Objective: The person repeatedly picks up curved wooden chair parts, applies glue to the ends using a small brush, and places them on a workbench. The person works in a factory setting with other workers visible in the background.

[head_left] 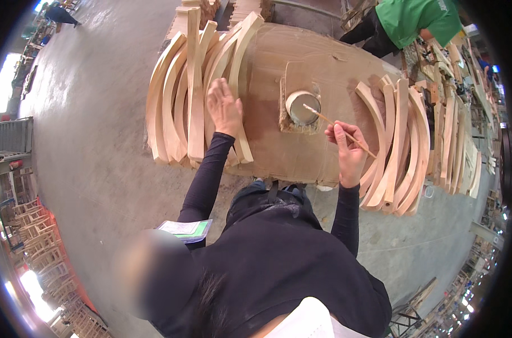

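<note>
My right hand (349,149) pinches a thin wooden stick (325,118) whose pale, whitish tip points over a round tub (293,105) with greyish-white contents. Curved pale wooden pieces (171,96) stand in a bunch on the left side of the cardboard-covered table (267,62). Over the right part of that bunch lies my left hand (225,110), its fingers stretched out and slightly blurred; whether it touches the wood I cannot tell. A second bunch of curved wooden pieces (399,141) sits just right of my right hand.
Under the tub is a rough, stained square block (290,128). A person in a green shirt (408,22) bends at the far right, near more stacked wooden parts (450,141). Rows of wooden frames (33,231) stand on the floor at the far left.
</note>
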{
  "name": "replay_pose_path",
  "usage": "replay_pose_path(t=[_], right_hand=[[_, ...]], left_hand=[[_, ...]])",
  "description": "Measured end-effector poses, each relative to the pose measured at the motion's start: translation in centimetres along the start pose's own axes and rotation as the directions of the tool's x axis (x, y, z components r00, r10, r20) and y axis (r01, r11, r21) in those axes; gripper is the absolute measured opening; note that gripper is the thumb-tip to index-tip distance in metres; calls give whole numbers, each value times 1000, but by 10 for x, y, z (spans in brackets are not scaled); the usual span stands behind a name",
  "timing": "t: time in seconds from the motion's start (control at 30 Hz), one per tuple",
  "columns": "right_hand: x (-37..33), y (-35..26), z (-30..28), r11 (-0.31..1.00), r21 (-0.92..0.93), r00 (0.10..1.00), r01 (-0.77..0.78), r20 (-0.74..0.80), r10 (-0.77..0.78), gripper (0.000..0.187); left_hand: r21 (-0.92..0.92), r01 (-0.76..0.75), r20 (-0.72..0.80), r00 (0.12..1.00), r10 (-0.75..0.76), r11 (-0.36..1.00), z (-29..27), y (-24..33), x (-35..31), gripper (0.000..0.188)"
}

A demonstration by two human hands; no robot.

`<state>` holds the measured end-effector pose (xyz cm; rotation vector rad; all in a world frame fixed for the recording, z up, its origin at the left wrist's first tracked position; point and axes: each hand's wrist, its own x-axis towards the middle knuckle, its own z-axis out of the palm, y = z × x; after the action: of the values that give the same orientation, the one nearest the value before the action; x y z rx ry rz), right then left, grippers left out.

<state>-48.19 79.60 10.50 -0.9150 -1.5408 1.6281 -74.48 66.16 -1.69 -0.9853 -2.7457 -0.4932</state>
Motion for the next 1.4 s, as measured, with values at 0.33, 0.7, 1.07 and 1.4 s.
replay_pose_path(t=[0.33, 0.7, 1.07, 1.4], right_hand=[[-27, 0, -27, 997, -61, 997, -41, -61, 37, 13], [-22, 5, -58, 1000, 4, 996, -25, 80, 24, 17], [-25, 6, -49, 998, 33, 967, -49, 253, 39, 17], [-21, 0, -48, 999, 51, 955, 9, 296, -24, 16]], left_hand=[[77, 61, -285, 958, -36, 995, 90, 38, 94, 68], [-490, 77, -306, 917, -254, 869, -36, 25, 147, 36], [-896, -337, -405, 887, -222, 289, -222, -12, -12, 10], [-401, -199, -583, 808, -82, 894, -443, -101, -80, 26]])
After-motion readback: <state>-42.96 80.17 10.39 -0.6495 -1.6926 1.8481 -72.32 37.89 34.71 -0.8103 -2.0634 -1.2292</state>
